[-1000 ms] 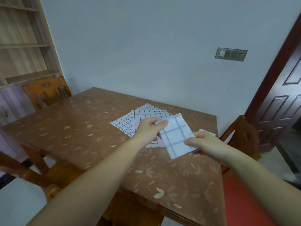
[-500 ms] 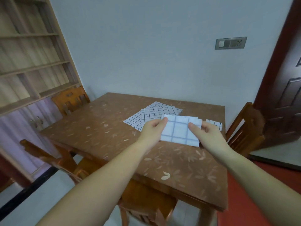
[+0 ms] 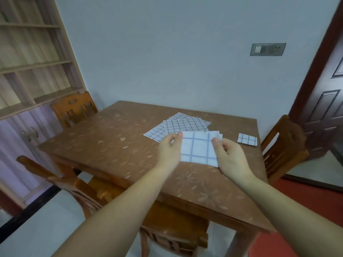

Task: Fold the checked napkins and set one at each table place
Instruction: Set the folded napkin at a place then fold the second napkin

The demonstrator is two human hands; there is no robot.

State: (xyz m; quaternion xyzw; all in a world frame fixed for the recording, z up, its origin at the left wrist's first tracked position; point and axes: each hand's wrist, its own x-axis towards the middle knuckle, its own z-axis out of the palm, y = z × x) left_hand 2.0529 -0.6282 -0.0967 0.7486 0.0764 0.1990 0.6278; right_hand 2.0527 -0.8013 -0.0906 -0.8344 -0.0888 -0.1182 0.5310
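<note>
Pinched the soft, folded white cloth napkin with pale blue checks (image 3: pixel 197 149) by its two short edges, left hand (image 3: pixel 168 151) on one and right hand (image 3: pixel 230 158) on the other, thumbs on top. Held it limp and crosswise, long axis running hand to hand, over the glossy brown leaf-patterned table (image 3: pixel 111 141), nearer than the fanned pile of flat black-gridded napkins (image 3: pixel 183 124). Probably needed one edge carried across to the other, either hand equally near.

Setting: home dining room.
- Wooden table (image 3: pixel 111 145), leaf-print cover, mid-room.
- Wooden chairs at table's far-left corner (image 3: pixel 74 106), right side (image 3: pixel 284 143) and near side (image 3: pixel 167 229).
- Open shelf unit (image 3: pixel 37 62) over cupboard doors (image 3: pixel 16 145), left of table.
- Switch-and-socket plate (image 3: pixel 268 49) on plain wall behind table.
- Dark panelled door (image 3: pixel 326 108) right of table.
</note>
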